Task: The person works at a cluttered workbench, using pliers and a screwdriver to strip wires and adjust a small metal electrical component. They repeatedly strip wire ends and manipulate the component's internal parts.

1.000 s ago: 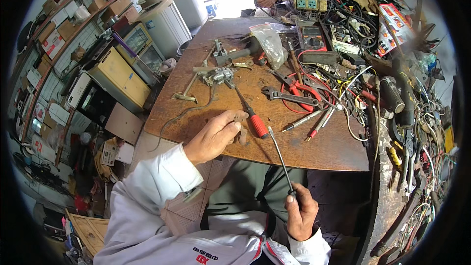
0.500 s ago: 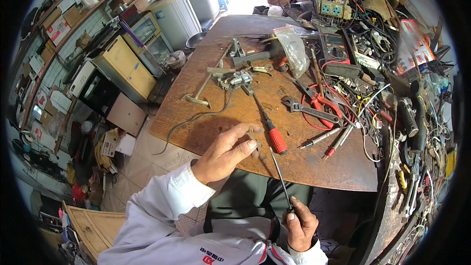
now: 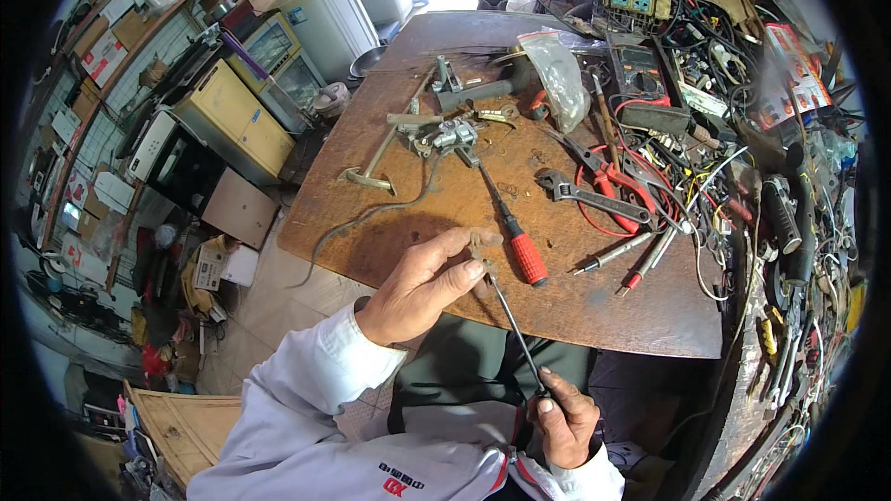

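Above the near edge of the workbench (image 3: 371,241), my left hand (image 3: 422,288) is closed, its thumb and fingers pinching a small brownish metal part (image 3: 488,265). That part is too small and shaded to name. My right hand (image 3: 568,419), lower and to the right, grips a screwdriver (image 3: 516,329) with a long thin shaft; the fingers mostly hide its dark handle. The shaft slants up to the left, and its tip meets the small part at my left fingertips. Just beyond lies another screwdriver (image 3: 527,258) with a red and black handle.
Farther back lie a hammer (image 3: 369,180), a silver metal assembly (image 3: 453,137) with a dark cord and a clear plastic bag (image 3: 561,83). To the right are an adjustable wrench (image 3: 594,199), red-handled pliers (image 3: 624,195), a multimeter (image 3: 639,74) and tangled wires. Cabinets (image 3: 232,121) stand left.
The screwdriver in my right hand has moved up and left, bringing its tip from apart to against the small part. My left hand keeps its pinch. The view has shifted slightly.
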A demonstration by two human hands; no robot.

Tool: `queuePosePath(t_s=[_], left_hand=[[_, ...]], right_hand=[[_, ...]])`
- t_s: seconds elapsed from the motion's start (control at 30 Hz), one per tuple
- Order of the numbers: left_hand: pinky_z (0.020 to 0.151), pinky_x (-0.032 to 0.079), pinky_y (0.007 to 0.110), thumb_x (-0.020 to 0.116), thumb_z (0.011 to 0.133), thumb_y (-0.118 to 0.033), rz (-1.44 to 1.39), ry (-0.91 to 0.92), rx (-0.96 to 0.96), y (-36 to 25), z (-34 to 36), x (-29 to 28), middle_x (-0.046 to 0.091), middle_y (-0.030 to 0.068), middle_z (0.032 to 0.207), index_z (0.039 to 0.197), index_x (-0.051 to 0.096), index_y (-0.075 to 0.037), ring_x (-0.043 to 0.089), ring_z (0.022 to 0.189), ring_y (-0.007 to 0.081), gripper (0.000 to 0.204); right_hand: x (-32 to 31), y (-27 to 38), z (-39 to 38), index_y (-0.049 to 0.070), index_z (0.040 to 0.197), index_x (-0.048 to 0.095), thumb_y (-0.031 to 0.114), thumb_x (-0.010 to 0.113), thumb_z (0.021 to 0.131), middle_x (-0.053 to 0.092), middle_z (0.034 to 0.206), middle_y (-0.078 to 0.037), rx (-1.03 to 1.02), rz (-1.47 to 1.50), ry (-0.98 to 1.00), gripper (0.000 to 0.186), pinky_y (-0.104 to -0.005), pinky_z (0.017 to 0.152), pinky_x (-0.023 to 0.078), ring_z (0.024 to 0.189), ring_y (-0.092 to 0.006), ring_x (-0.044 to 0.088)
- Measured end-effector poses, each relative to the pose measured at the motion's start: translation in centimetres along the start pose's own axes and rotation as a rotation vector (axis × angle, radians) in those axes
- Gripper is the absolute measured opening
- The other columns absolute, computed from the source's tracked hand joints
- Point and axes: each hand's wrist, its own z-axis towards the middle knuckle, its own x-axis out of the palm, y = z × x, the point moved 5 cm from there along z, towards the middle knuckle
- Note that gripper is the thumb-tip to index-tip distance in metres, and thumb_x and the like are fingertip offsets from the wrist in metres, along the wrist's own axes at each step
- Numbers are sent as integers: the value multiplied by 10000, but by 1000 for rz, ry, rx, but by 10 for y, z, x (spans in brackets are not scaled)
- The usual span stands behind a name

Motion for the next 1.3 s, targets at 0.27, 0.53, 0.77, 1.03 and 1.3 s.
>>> queuePosePath(t_s=[0.27, 0.53, 0.77, 1.03, 1.3], left_hand=[[575, 322, 186, 572, 1004, -261, -98, 29, -47, -7, -3, 1, 606, -24, 905, 1374, 514, -25, 399, 679, 13, 442], [584, 332, 192, 581, 996, -299, -54, 32, -40, -7, -1, 2, 555, -24, 897, 1358, 506, 11, 432, 700, 28, 482], [601, 347, 190, 582, 996, -312, -56, 9, -64, -8, -1, 4, 532, -33, 884, 1344, 506, 21, 438, 713, 32, 487], [740, 437, 223, 596, 997, -246, -36, 0, -5, -5, -1, 4, 587, 8, 1033, 1339, 488, 0, 512, 830, 55, 435], [901, 476, 308, 605, 993, -177, 66, -49, 88, 5, -10, 10, 574, 67, 1149, 1285, 479, 8, 571, 1016, 127, 368]], right_hand=[[-4, 3, 2, -45, 1252, 639, 79, 628, 929, 687, 751, -87, 49, -38, 36, 347, -249, 655, 503, 659, -112, 623], [-4, 7, 6, -47, 1243, 644, 88, 640, 929, 700, 817, -117, 31, -62, 60, 342, -267, 659, 513, 671, -128, 634], [0, 21, 15, -41, 1240, 649, 45, 644, 912, 684, 796, -130, -160, -218, 70, 339, -265, 639, 500, 639, -140, 613], [2, 26, 18, -28, 1251, 650, 29, 638, 910, 631, 728, -110, -217, -337, 83, 346, -252, 601, 472, 604, -124, 574], [-1, 29, 12, -55, 1233, 649, 29, 644, 898, 676, 803, -110, -47, -163, 63, 345, -257, 577, 456, 596, -117, 554]])
